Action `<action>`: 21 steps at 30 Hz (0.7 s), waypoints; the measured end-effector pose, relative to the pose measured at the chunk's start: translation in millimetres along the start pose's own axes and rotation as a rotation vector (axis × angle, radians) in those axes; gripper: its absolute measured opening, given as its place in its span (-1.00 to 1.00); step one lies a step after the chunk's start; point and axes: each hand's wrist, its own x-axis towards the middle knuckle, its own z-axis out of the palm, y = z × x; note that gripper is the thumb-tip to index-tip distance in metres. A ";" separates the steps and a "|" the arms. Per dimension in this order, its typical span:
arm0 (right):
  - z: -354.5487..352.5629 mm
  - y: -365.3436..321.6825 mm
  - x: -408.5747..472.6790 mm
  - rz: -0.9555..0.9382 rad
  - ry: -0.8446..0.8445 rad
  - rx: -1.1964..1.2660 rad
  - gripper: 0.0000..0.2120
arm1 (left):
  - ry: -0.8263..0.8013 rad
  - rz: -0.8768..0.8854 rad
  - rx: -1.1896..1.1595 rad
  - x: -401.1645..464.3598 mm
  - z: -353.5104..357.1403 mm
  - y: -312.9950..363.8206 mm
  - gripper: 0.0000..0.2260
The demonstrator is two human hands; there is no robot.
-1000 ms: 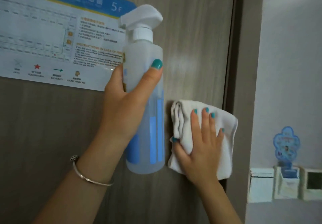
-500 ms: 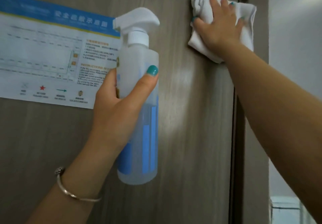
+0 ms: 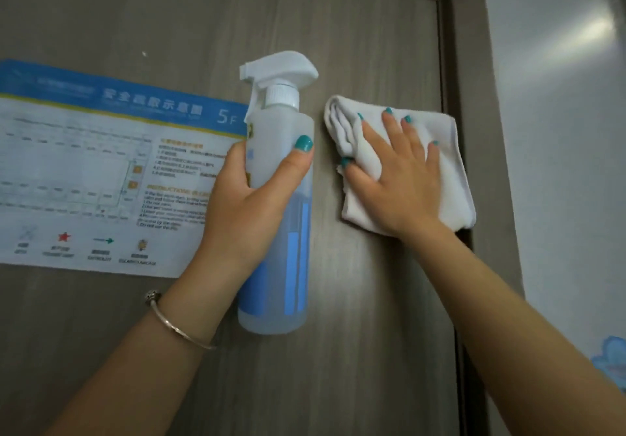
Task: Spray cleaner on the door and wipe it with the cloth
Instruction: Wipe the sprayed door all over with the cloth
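Wood-grain door (image 3: 372,300) with soft sheen; translucent plastic spray bottle (image 3: 281,266); soft white cloth (image 3: 450,164); glossy paper poster (image 3: 84,181).

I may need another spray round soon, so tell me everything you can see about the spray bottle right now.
The spray bottle is a translucent, plastic-looking cylinder with a white trigger head and white collar, its nozzle facing left toward the poster. Blue stripes run down its lower half; a small yellowish label is mostly hidden. It is held upright in front of the door, gripped around the middle by the left hand, thumb on the near side. No finger shows on the trigger. The liquid level is unclear.
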 end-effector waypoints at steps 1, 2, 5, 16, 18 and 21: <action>-2.6 4.1 15.7 0.008 -0.013 0.004 -0.37 | -0.009 -0.005 -0.001 4.6 1.6 0.2 -0.75; -5.5 7.3 33.2 0.029 -0.014 0.012 -0.39 | -0.012 -0.004 -0.008 9.8 2.5 -0.4 -0.74; -9.1 14.0 80.1 0.123 0.018 0.049 -0.39 | 0.009 0.003 -0.033 23.1 0.8 -1.7 -0.69; -1.5 -6.5 5.1 0.059 0.028 0.057 -0.35 | -0.007 -0.052 -0.127 52.5 -21.0 14.2 -0.54; -7.2 1.2 16.6 0.025 -0.009 0.069 -0.37 | -0.015 -0.063 -0.132 57.3 -17.9 17.7 -0.53; -11.2 14.1 60.8 0.052 -0.001 0.062 -0.41 | -0.038 -0.049 -0.131 63.3 -13.5 21.5 -0.59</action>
